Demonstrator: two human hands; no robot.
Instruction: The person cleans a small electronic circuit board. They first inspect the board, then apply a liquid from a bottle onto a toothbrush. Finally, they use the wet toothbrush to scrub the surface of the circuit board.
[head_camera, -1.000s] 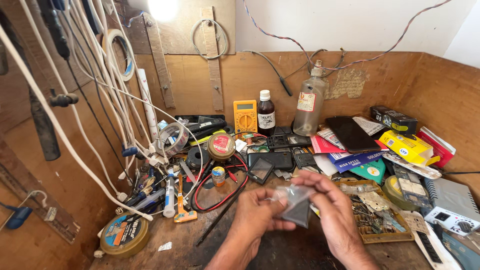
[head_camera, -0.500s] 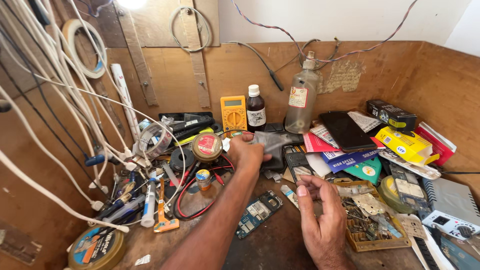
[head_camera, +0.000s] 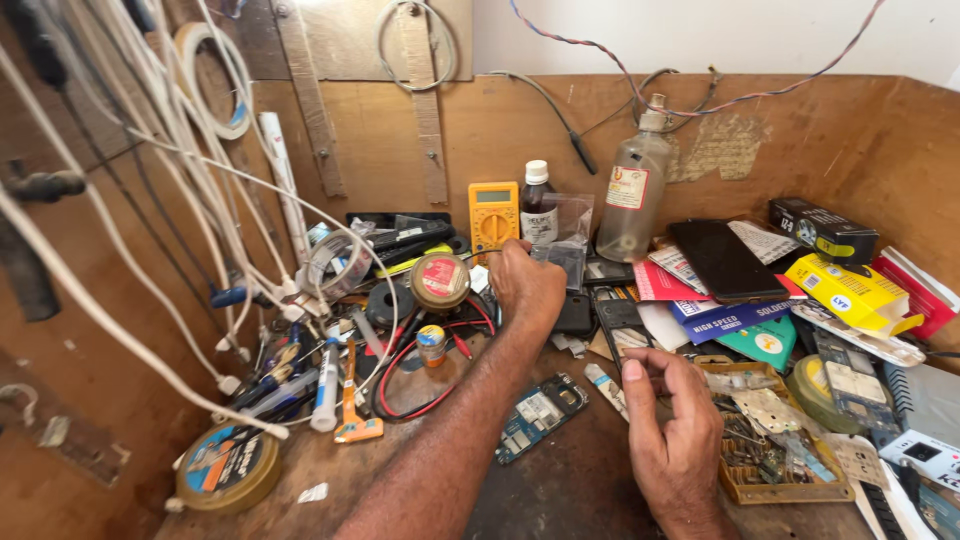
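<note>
Our left hand (head_camera: 528, 285) pinches a plastic bag (head_camera: 562, 258) behind the circuit board (head_camera: 541, 415); right hand (head_camera: 672, 425) half-curled, empty, beside it.

A yellow multimeter (head_camera: 493, 214) stands beside a dark bottle (head_camera: 538, 203) and a clear bottle (head_camera: 632, 190).

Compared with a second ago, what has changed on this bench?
The left hand has left the right and reached forward to the clutter at the back, by the yellow multimeter. The grey piece both hands held is gone from them. A circuit board now lies on the bench where the hands were. The right hand stays near, fingers pinched on something too small to tell. The bottles and boxes have not moved.
</note>
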